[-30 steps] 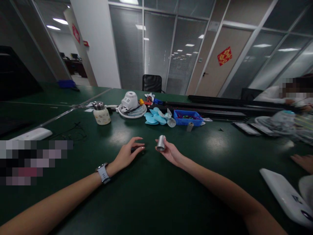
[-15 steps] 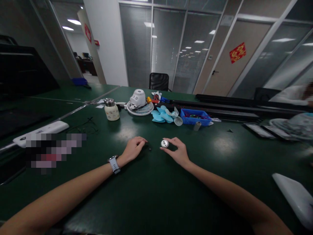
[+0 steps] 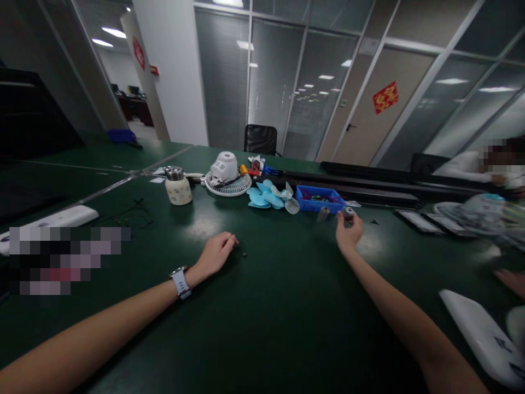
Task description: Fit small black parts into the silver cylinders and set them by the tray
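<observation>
Out at the right of the blue tray, my right hand (image 3: pixel 349 234) grips a small silver metal cylinder (image 3: pixel 349 211) between thumb and fingers, just above the table. A second metal cylinder (image 3: pixel 323 214) of similar size stands in front of the tray, to the left of that hand. My left hand (image 3: pixel 217 253), with a watch on its wrist, rests on the green table (image 3: pixel 262 317). Its fingers are curled together, and whatever may be in them is hidden. A tiny dark part (image 3: pixel 245 254) lies just right of its fingertips.
Behind are a blue tray (image 3: pixel 320 205) of small parts, blue fan blades (image 3: pixel 266 195), a white fan body (image 3: pixel 225 167) on its grille, and a cream bottle (image 3: pixel 179 189). A white panel (image 3: pixel 479 334) lies at right. Another person's hand (image 3: pixel 511 280) shows at the right edge.
My right hand has carried the metal cylinder from the middle of the table away and to the right, beside the other cylinder. My left hand stays in place. The view has turned slightly right.
</observation>
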`<state>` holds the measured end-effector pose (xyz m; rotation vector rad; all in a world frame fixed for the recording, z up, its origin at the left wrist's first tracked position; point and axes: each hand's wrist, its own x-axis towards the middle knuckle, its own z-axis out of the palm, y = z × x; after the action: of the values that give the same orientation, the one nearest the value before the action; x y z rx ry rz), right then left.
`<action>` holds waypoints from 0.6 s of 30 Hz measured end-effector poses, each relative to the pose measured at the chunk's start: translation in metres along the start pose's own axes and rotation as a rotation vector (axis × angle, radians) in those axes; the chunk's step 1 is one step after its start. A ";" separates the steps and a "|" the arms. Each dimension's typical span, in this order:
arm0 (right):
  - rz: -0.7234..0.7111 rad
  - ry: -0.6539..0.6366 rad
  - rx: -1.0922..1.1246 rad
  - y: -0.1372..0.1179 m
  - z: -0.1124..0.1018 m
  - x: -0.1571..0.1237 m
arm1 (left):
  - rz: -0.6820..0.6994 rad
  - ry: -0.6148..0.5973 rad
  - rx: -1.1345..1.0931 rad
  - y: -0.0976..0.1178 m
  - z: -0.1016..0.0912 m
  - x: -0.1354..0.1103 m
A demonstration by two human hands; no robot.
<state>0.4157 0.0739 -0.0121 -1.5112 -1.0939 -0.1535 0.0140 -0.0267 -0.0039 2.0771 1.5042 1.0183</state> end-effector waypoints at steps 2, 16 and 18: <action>0.031 -0.022 -0.049 0.018 0.001 0.018 | -0.017 0.018 0.001 -0.001 0.001 0.000; 0.031 -0.078 -0.196 0.009 0.003 0.016 | -0.049 0.011 0.018 0.001 -0.001 -0.002; -0.109 -0.077 -0.159 -0.023 -0.004 -0.007 | -0.053 0.022 0.012 0.000 -0.001 -0.002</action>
<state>0.3981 0.0635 0.0014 -1.6095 -1.2503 -0.2647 0.0132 -0.0290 -0.0038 2.0294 1.5717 1.0173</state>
